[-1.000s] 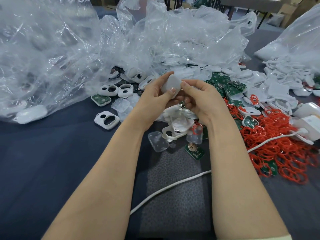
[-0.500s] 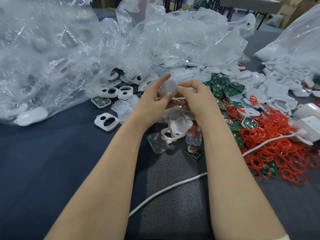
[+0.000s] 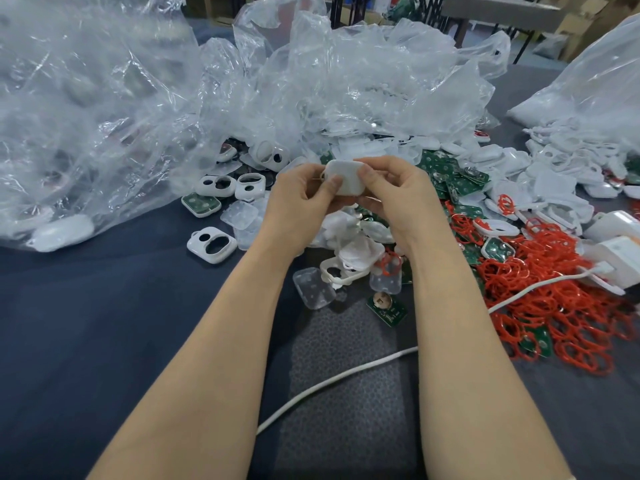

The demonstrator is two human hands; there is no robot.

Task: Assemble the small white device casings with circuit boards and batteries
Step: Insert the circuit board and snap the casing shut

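Observation:
A small white device casing is held above the table between both hands, its smooth back towards me. My left hand pinches its left edge with the thumb on top. My right hand grips its right edge, thumb pressed on the face. Below the hands lie loose white casing frames, clear button pads and a green circuit board with a coin battery. More green boards are piled to the right.
Crumpled clear plastic bags fill the left and back of the dark table. Red rubber rings spread at the right beside a white charger block, whose white cable crosses a grey mat between my forearms.
Both hands have stayed together on the casing; it has turned from tilted to lying flatter with its back towards me, and my thumbs have shifted onto its face.

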